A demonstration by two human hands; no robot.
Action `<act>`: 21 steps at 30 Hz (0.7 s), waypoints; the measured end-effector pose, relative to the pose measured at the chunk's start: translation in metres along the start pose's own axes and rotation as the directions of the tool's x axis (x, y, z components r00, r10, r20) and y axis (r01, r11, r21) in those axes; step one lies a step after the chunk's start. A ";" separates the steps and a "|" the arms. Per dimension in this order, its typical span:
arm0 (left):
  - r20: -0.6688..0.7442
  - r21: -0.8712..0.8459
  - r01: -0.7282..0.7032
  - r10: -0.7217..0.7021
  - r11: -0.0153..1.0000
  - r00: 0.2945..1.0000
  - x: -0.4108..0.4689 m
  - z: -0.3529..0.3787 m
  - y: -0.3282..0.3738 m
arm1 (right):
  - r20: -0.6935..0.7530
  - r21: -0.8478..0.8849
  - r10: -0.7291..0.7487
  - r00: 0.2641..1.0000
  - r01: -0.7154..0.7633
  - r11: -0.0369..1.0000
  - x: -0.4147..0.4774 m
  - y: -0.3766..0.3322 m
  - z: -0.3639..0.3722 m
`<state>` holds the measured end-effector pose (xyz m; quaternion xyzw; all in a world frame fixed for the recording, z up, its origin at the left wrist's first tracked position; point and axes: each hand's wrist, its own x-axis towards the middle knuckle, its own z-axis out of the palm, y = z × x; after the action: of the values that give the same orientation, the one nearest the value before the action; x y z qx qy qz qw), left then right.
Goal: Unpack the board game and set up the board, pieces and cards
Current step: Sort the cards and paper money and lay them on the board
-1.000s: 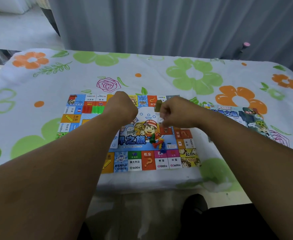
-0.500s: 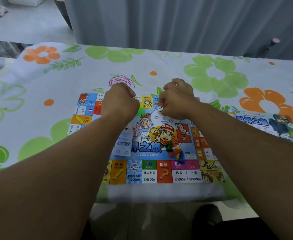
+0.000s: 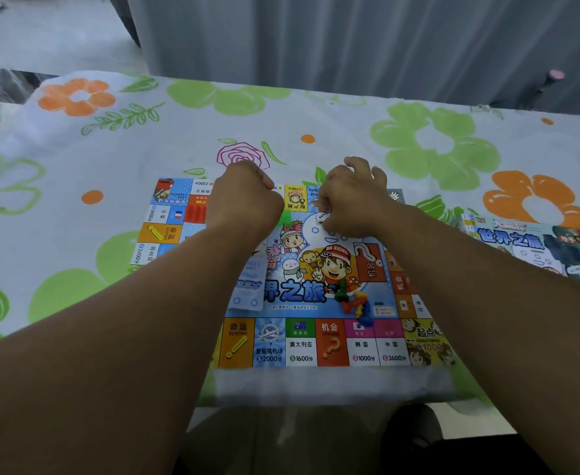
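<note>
**Under the right hand's fingertips: a die at the far side of the board**

Just beneath the right hand [image 3: 353,200], a small white die [image 3: 320,218] sits between thumb and curled fingers. From where I stand it looks pinched, touching or nearly touching the board [image 3: 301,344]. The left hand [image 3: 244,197] hovers beside it, curled into a fist. I cannot tell whether anything is inside that fist.

The board lies flat on the tabletop [image 3: 316,111], under both forearms. Nearer the person than the right hand, close to the wrist, is a loose heap of coloured pawns [image 3: 354,303]. Just outside the left hand is a row of red pieces [image 3: 196,209]. A pale blue paper bundle [image 3: 247,291] shows partly from under the left forearm. Well out past the right forearm lies the printed box [image 3: 535,246].

I'd judge the unpacking largely done and the small parts now being placed. The step in hand seems to be setting down the die. Next, the right hand should let go cleanly so the die doesn't roll. After that the heaped pawns need sorting toward the start corner and the paper bundle needs laying out.
</note>
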<state>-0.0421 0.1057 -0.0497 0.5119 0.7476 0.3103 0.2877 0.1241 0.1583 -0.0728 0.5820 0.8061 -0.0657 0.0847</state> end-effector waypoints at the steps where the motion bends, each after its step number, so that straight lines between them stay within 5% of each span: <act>1: -0.002 0.001 0.003 -0.003 1.000 1.000 0.000 0.000 0.000 | 0.002 0.002 0.003 1.000 -0.003 1.000 0.000 0.000 0.001; 21: 0.007 0.013 -0.009 0.009 1.000 1.000 -0.002 -0.001 0.001 | -0.043 0.145 0.009 0.999 -0.003 0.989 -0.005 -0.002 -0.006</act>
<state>-0.0416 0.1034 -0.0476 0.5181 0.7462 0.3051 0.2856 0.1228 0.1545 -0.0657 0.5904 0.7991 -0.1111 0.0251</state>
